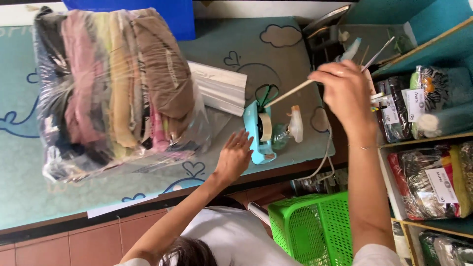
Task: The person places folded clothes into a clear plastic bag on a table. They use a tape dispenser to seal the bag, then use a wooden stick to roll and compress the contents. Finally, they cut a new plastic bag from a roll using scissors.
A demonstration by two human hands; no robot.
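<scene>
My right hand (345, 91) is raised over the right end of the table, shut on a thin wooden stick (288, 93) whose tip points down-left toward green-handled scissors (266, 93). A second thin rod (379, 53) sticks out beyond the hand toward the shelves. My left hand (235, 156) is open with fingers spread, flat over the teal mat (19, 187), just left of a light blue tape dispenser (259, 130). A big clear plastic bag of folded clothes (116, 88) lies further left.
A white folded packet (219, 88) lies between the bag and the dispenser. A small clear spray bottle (290, 129) lies right of the dispenser. A green plastic basket (315, 226) stands below the table edge. Shelves with bagged clothing (428, 182) fill the right side.
</scene>
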